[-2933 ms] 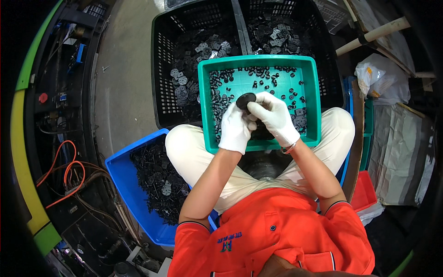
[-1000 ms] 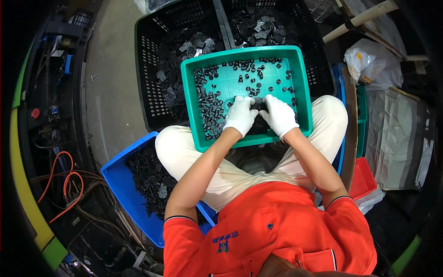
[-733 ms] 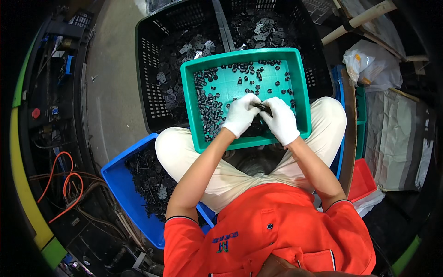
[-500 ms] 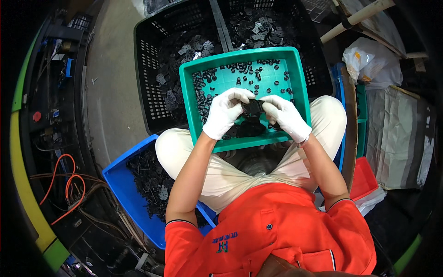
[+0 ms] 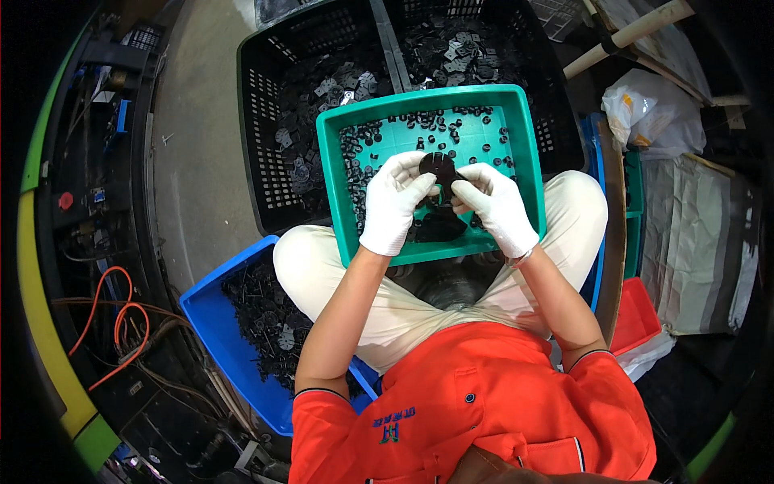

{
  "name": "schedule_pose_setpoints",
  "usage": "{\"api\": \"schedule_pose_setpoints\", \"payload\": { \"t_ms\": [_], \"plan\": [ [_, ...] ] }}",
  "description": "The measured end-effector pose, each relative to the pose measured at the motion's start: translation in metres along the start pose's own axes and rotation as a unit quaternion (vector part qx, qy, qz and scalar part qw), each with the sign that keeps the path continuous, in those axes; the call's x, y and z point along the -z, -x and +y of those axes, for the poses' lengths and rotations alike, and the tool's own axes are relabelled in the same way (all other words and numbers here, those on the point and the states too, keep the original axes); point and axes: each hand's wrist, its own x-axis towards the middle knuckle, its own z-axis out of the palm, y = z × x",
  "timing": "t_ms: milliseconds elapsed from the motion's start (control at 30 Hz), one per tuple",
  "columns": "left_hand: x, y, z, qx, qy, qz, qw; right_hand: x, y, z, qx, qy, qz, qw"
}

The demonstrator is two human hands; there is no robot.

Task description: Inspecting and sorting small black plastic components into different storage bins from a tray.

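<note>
Since lifted, disc (image 5: pixel 438 165) between hands (image 5: pixel 443 202)

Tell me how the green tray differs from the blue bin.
The green tray rests across the person's lap in front of them; the blue bin sits lower, by their left leg. The green tray's floor shows between scattered small black parts; the blue bin's contents nearly hide its floor. Both gloved hands, left hand and right hand, work over the green tray, none over the blue bin. Both hold black parts.

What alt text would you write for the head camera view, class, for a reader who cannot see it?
Two white-gloved hands, left hand and right hand, hold a round black part over a green tray of small black pieces on the person's lap, black crates beyond.
</note>
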Motion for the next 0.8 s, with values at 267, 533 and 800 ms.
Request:
{"api": "schedule_pose_setpoints", "payload": {
  "t_ms": [267,533,800],
  "plan": [
    [0.031,-0.011,-0.025,0.018,-0.313,0.006,0.950,0.039,-0.085,-0.027,0.070,-0.208,0.030,0.975],
    [0.009,-0.010,-0.038,-0.087,-0.649,-0.059,0.753,0.044,-0.055,0.045,0.148,0.550,-0.039,0.821],
    [0.017,-0.003,-0.047,-0.113,-0.604,-0.022,0.789,0.014,-0.040,0.062,0.068,0.416,-0.033,0.906]
  ]
}}
